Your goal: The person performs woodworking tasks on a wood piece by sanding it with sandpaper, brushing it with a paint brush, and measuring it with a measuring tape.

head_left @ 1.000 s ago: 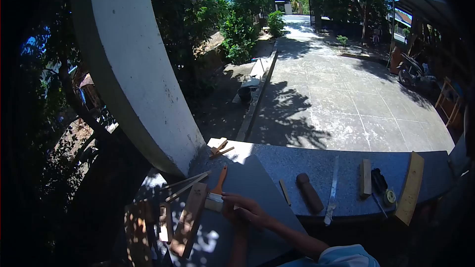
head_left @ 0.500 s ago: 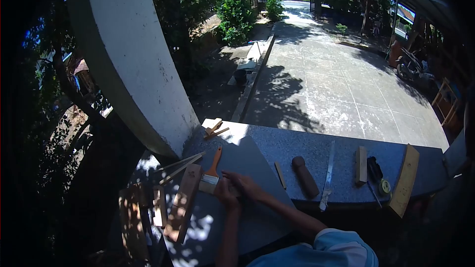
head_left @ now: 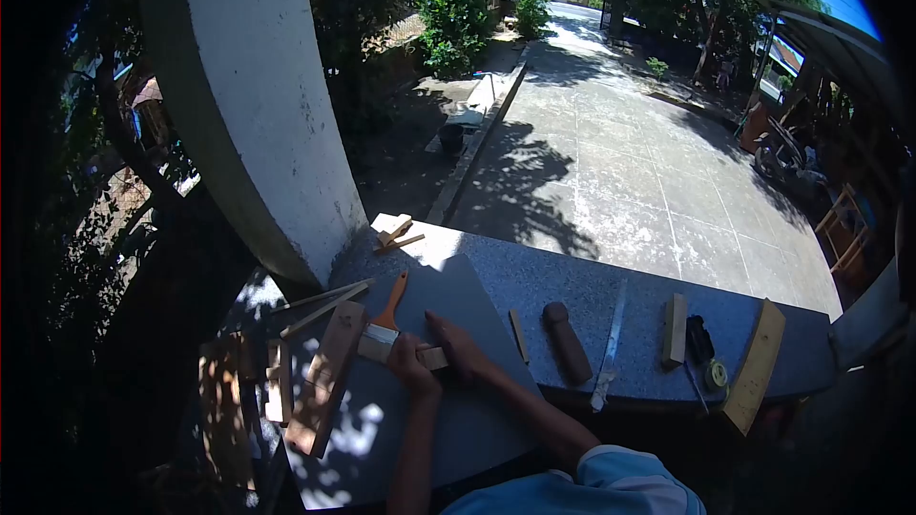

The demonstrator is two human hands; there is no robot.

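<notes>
My left hand (head_left: 414, 365) is closed around a short light wooden block (head_left: 434, 358) on the dark grey board (head_left: 458, 291). At the block's right end is my right hand (head_left: 462, 351), its fingers apart and the index finger pointing up and left; whether it touches the block is unclear. A paintbrush (head_left: 391, 303) with an orange handle and pale bristles lies just left of my left hand. Left of the brush, a thick brown wooden block (head_left: 326, 377) rests at a slant on the board.
Thin wooden strips (head_left: 324, 309) and notched wood pieces (head_left: 278, 381) lie at the left. On the stone counter (head_left: 496, 267) to the right are a dark mallet-like piece (head_left: 567, 343), a metal ruler (head_left: 613, 334), a wood block (head_left: 674, 332), a tape measure (head_left: 716, 375) and a yellowish plank (head_left: 755, 367).
The view has shifted, so the scene sits further left. My right hand has moved away from my left hand, and more of the short wooden block shows between them.
</notes>
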